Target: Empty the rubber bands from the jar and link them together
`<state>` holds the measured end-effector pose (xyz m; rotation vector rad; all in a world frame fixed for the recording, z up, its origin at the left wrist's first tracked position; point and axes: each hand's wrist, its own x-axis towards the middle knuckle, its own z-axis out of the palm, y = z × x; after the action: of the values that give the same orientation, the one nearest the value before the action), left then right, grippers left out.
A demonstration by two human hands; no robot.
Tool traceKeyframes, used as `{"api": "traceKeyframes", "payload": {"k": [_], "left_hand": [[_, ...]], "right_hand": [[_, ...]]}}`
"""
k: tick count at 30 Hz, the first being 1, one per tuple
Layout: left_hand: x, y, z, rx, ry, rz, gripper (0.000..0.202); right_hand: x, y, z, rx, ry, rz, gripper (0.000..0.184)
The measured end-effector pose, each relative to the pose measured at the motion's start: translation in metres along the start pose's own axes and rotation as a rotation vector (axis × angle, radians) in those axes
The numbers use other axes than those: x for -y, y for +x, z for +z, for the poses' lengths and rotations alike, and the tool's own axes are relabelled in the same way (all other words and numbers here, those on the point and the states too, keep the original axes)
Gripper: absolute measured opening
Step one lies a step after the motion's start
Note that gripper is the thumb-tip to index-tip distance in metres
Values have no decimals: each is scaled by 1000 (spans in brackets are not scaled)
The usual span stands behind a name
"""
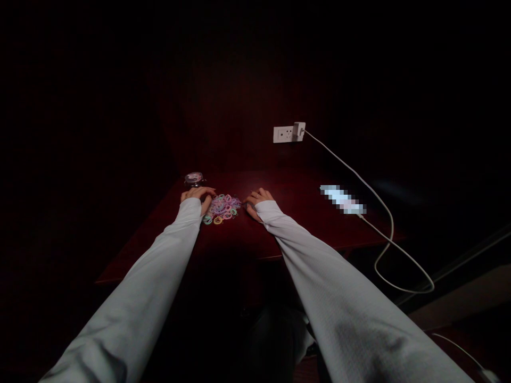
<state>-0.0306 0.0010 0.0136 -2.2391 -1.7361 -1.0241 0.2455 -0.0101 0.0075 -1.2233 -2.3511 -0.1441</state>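
Note:
A heap of small pastel hair ties (pixel 223 206), pink, purple, green and yellow, lies on the dark red table (pixel 159 234). At its left side rests my left hand (pixel 197 196), fingers stretched toward the heap and thumb apart from them. My right hand (pixel 256 199) is just right of the heap, low over the tabletop. Its fingers are bent in toward the thumb; a small purplish spot shows between them, too dim to name. Behind my left hand stands a round clear container (pixel 194 178) with a patterned lid.
On the right of the table lies a phone-like device (pixel 343 199), its screen lit and blurred out. A white cable (pixel 389 213) loops from it past the table edge to a charger (pixel 299 131) in the wall socket (pixel 282 134). The surroundings are very dark.

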Motion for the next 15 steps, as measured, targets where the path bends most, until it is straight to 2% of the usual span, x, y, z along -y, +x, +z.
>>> {"api": "traceKeyframes", "payload": {"k": [5,10,15], "left_hand": [[-1,0,-4,26,113,-102,7],[-1,0,-1,114,126,-128,10],[-6,-2,1,147,149,-142,10]], "right_hand": [[-2,1,3,-1,6,0,31],[-1,2,4,-2,0,9,31],[-1,3,5,1,5,22,31]]}}
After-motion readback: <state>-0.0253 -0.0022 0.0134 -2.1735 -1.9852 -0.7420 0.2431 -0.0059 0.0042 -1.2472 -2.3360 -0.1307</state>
